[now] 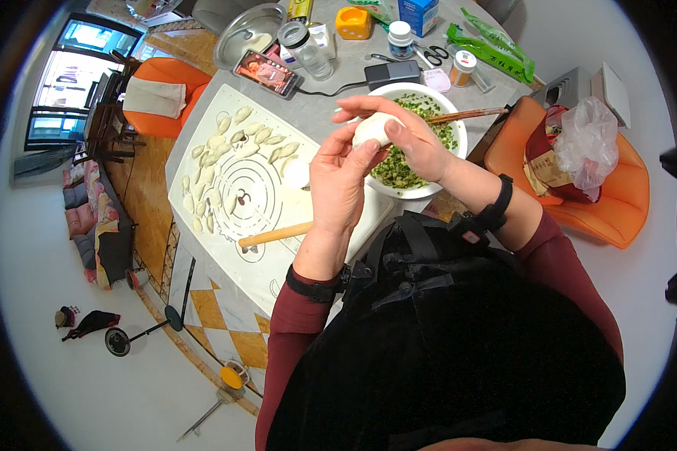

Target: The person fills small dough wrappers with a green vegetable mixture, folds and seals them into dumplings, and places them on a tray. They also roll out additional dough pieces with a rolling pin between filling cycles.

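Note:
Both hands hold a pale dough dumpling (377, 129) over the left edge of a white bowl (461, 147) of chopped green filling (400, 169). The thumb and fingers of my left hand (341, 169) pinch its lower left side. My right hand (417, 138) curls around its top and right side. Wooden chopsticks (468, 115) rest across the bowl. Left of my hands, several shaped dumplings (209, 159) lie on a white printed pastry mat (259, 217). A round dough wrapper (296, 175) sits near my left wrist, and a wooden rolling pin (276, 234) lies partly behind that wrist.
Behind the mat stand a lit phone (266, 73), a glass jar (306, 51) and a metal basin (248, 36). A power bank (393, 73), pill bottles (400, 39) and scissors (433, 54) lie beyond the bowl. An orange chair (603, 208) with bags is at the right.

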`<state>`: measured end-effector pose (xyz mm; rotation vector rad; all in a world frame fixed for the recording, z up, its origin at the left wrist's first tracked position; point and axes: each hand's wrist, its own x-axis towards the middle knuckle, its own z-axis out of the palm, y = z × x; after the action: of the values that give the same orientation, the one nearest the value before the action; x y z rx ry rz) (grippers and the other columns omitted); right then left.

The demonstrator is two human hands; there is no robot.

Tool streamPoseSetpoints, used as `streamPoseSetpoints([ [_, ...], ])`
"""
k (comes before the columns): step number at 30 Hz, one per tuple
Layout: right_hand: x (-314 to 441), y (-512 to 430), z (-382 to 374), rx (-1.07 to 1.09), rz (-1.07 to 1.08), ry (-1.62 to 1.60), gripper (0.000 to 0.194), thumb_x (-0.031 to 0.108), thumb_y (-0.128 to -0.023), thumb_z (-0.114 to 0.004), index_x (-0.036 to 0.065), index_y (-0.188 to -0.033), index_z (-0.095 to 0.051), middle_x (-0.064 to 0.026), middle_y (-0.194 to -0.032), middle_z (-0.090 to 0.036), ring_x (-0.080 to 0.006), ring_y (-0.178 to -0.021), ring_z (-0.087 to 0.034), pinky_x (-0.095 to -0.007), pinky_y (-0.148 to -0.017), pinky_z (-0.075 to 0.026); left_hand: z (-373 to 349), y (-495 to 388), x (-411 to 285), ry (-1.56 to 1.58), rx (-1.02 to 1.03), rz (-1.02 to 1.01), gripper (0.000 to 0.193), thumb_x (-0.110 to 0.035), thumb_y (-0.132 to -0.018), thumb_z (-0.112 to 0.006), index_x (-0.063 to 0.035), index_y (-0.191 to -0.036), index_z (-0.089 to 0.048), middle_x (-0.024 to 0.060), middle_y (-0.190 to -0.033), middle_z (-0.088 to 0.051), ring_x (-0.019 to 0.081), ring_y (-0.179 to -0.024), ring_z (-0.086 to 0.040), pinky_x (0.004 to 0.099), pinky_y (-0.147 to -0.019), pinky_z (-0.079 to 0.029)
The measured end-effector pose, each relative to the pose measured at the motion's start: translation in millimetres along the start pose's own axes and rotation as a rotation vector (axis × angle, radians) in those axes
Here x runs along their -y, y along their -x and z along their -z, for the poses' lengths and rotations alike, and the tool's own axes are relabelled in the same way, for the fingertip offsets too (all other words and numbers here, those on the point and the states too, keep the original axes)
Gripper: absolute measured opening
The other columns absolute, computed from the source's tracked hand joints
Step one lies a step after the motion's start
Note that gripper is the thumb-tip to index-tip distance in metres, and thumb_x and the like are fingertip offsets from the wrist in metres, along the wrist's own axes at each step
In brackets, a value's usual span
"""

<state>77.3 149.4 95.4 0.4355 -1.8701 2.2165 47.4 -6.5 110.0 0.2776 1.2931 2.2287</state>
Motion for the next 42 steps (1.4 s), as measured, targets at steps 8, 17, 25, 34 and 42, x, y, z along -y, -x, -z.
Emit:
streamPoseSetpoints([
  [8, 25.9, -4.9, -63.6, -0.095, -0.248, -0.568, 0.054, 0.029, -0.105, -0.026, -0.007, -0.125, -0.061, -0.0163, -0.130, -0.062, -0.0224, -0.120, -0.057, -0.0350, -0.106, -0.042, 23.1, 31.1, -17.3, -0.639, 0.030, -0.509, 0.043, -0.013, -0.082, -0.082, 0.0008, -0.116, -0.060, 0.0104, -0.112, -0.064, 0.0218, -0.099, -0.064, 0.0333, -0.086, -0.052],
  [17, 25.0, 5.7, -131.9, -0.062, -0.029, -0.222, 0.053, 0.026, -0.105, -0.023, -0.005, -0.127, -0.060, -0.0184, -0.142, -0.054, -0.0258, -0.131, -0.049, -0.0373, -0.113, -0.035, 46.3, 63.2, -39.7, -0.774, 0.007, -0.730, 0.041, -0.034, -0.102, -0.045, 0.0025, -0.094, -0.062, 0.0194, -0.085, -0.061, 0.0359, -0.077, -0.058, 0.0409, -0.070, -0.046],
  [25, 20.8, 9.8, -151.4, 0.132, -0.076, -0.089, 0.054, 0.030, -0.104, -0.027, -0.006, -0.136, -0.053, -0.0177, -0.138, -0.057, -0.0247, -0.130, -0.052, -0.0366, -0.112, -0.037, 61.5, 104.5, -62.5, -0.457, 0.015, -0.356, 0.041, -0.024, -0.104, -0.040, 0.0057, -0.090, -0.064, 0.0091, -0.079, -0.064, 0.0161, -0.075, -0.058, 0.0306, -0.069, -0.046],
  [34, 23.4, 15.0, -167.9, 0.215, -0.004, -0.107, 0.050, 0.027, -0.102, -0.033, -0.006, -0.130, -0.058, -0.0180, -0.130, -0.062, -0.0254, -0.123, -0.057, -0.0364, -0.110, -0.039, 69.1, 126.2, -76.4, -0.563, 0.044, -0.337, 0.041, -0.021, -0.103, -0.041, 0.0070, -0.086, -0.066, 0.0099, -0.073, -0.065, 0.0159, -0.069, -0.058, 0.0306, -0.065, -0.046],
  [42, 37.3, 27.9, -180.0, 0.216, 0.112, -0.003, 0.058, 0.035, -0.103, -0.030, -0.009, -0.130, -0.056, -0.0227, -0.126, -0.064, -0.0301, -0.120, -0.060, -0.0383, -0.108, -0.043, 68.1, 140.6, -80.7, -0.808, 0.070, -0.558, 0.034, -0.014, -0.099, -0.046, 0.0040, -0.073, -0.059, 0.0123, -0.060, -0.056, 0.0226, -0.056, -0.054, 0.0367, -0.056, -0.040],
])
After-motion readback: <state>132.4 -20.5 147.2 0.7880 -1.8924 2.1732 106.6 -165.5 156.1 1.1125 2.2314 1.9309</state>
